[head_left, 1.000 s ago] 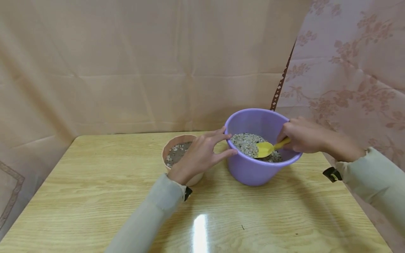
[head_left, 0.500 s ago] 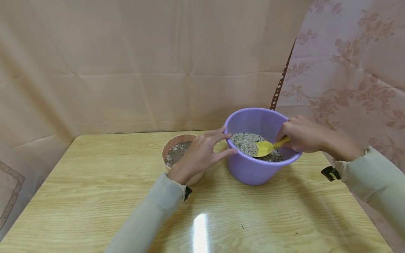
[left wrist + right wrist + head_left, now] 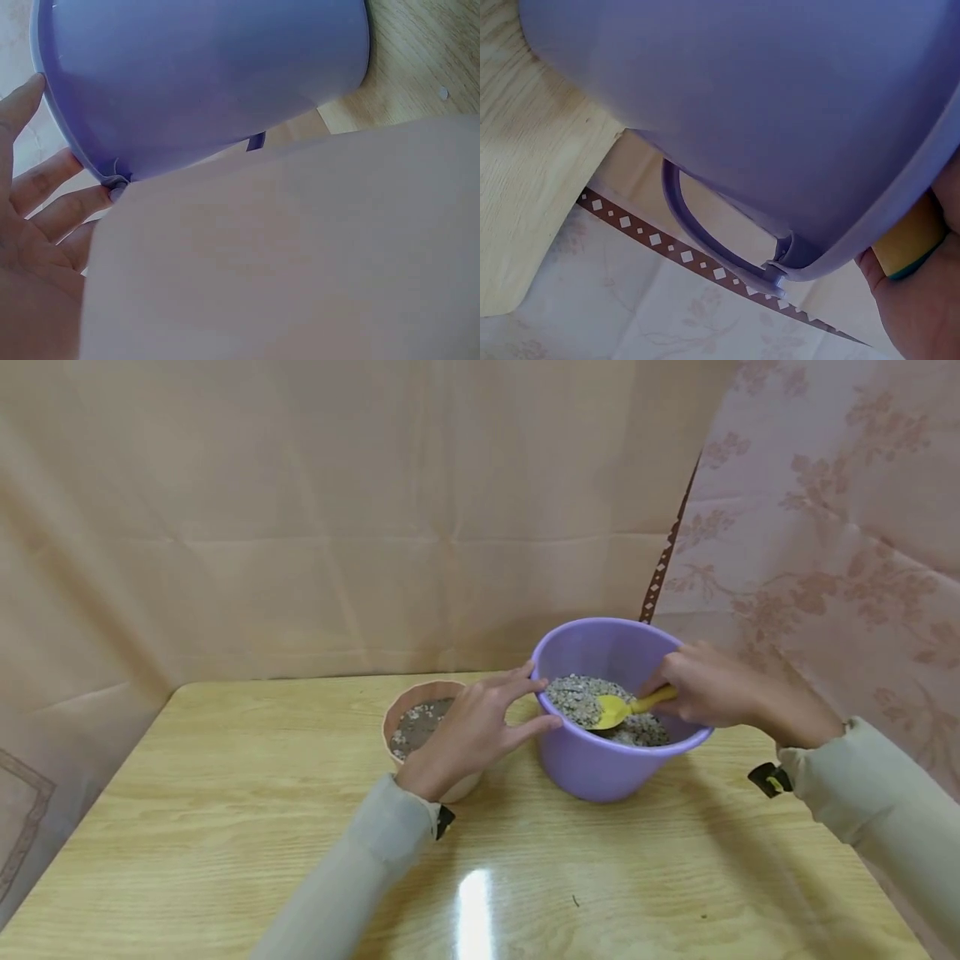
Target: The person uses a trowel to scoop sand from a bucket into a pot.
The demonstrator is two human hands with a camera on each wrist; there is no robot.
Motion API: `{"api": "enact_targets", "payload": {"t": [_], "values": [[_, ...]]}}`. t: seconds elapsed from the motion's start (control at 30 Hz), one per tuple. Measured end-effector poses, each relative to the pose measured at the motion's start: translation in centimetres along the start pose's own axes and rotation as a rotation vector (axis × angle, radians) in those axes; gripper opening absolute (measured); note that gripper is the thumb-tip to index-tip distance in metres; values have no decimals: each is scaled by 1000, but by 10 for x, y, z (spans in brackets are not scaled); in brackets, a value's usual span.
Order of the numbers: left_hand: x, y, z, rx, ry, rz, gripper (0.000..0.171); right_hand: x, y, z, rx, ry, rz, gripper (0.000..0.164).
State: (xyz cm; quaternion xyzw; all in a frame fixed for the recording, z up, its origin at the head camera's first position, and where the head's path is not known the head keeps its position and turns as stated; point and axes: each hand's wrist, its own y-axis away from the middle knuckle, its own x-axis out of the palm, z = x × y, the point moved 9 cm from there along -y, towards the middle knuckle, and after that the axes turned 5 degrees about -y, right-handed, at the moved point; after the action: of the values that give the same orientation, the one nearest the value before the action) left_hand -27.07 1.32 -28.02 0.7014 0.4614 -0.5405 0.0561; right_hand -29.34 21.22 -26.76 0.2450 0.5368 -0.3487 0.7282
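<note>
A purple bucket point(image 3: 600, 768) holds a grainy grey-white mix point(image 3: 576, 695) like coarse gravel. My left hand point(image 3: 480, 727) rests its spread, mostly straight fingertips on the bucket's left rim. In the left wrist view, the fingers point(image 3: 56, 184) touch the rim beside a handle joint. Inside the bucket, my right hand point(image 3: 708, 685) grips the handle of a yellow scoop point(image 3: 613, 712), whose blade lies in the mix. Part of the yellow handle also shows in the right wrist view. Left of the bucket, partly behind my left hand, stands a peach flower pot point(image 3: 397, 714) containing brownish-grey soil with pale grains.
Everything stands on a light wood-grain table point(image 3: 225, 827). A beige cloth point(image 3: 337, 527) hangs behind it, and a pink floral cloth point(image 3: 847, 527) hangs at the right. The bucket's carrying handle point(image 3: 686, 217) hangs down outside. A small dark bit lies near the front.
My right hand has moved a little left with the scoop, and the blade has shifted left and tilted in the mix. The left hand, bucket and pot have stayed in place.
</note>
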Motion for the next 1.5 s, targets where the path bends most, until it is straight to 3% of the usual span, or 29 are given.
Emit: {"api": "enact_targets", "payload": {"t": [0.37, 0.8, 1.5], "values": [[-1, 1, 2, 1, 1, -4, 55, 0, -3, -3, 11, 0, -30, 16], [0, 0, 2, -8, 7, 7, 55, 1, -3, -12, 49, -77, -40, 21], [-1, 0, 1, 15, -4, -8, 52, 4, -8, -10, 1, -100, -58, 20]]}}
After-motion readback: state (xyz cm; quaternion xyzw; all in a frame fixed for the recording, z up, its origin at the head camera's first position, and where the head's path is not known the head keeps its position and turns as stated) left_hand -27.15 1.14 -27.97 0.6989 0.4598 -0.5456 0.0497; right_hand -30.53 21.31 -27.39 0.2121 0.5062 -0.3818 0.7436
